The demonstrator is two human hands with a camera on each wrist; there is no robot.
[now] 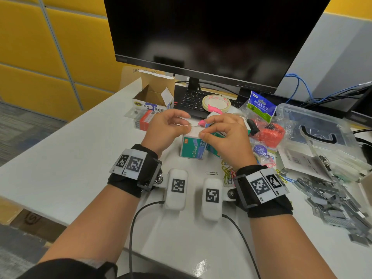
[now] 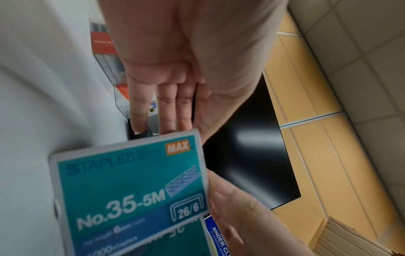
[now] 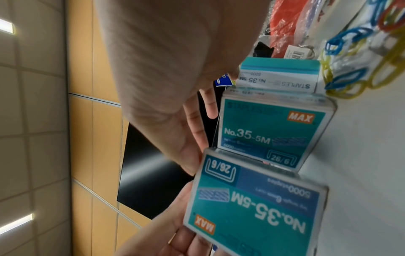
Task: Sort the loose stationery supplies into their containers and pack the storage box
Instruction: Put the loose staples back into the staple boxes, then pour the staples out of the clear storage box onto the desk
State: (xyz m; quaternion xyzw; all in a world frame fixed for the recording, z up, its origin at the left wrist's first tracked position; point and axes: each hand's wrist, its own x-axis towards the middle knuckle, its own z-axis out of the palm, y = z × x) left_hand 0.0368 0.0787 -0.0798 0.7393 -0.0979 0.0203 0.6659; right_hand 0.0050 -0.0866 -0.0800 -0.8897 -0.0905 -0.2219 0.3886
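A teal MAX staples box stands upright on the white table, its white top end facing up. My left hand pinches that top end from the left, and my right hand pinches it from the right with thumb and forefinger. The left wrist view shows the box's front with my left fingers reaching behind its upper edge. In the right wrist view the held box is nearest, with a second staples box behind it and a third beyond that. My right hand partly hides the second box.
A clear plastic storage box stands at the right, with a pile of loose staple strips in front of it. Coloured paper clips, a binder clip bag, a tape roll and an open cardboard box surround the hands. Behind them stands a monitor.
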